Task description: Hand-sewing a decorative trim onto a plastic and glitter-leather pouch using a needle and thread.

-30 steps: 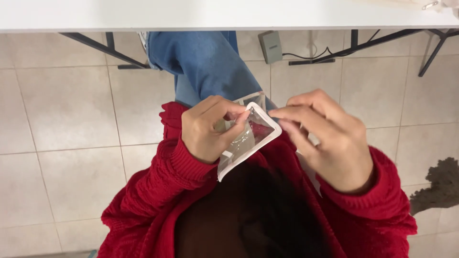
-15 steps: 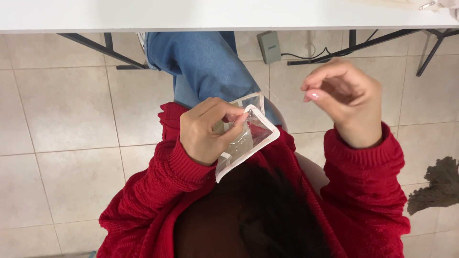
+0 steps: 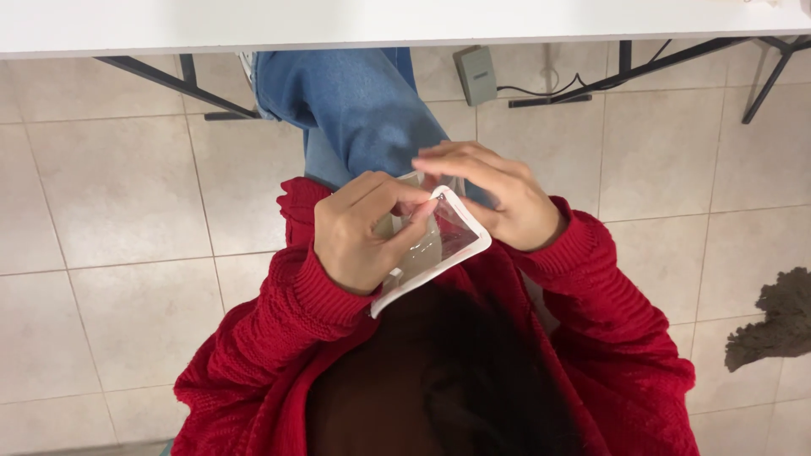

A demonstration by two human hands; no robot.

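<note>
A small clear plastic pouch with a white border sits tilted in front of my chest, over my lap. My left hand grips its near side, fingers curled over the front and thumb against the plastic. My right hand rests on the pouch's far upper corner, fingers bent over the top edge. Small pale items show faintly inside the pouch; I cannot tell what they are. Both arms wear red knitted sleeves.
A white tabletop edge runs across the top, with black metal legs below. My leg in blue jeans extends over beige floor tiles. A grey box with a black cable lies on the floor. A dark stain marks the right.
My right hand, lifted up and away to the right half a second ago, has come back down onto the pouch's top corner. My left hand has kept its hold on the pouch.
</note>
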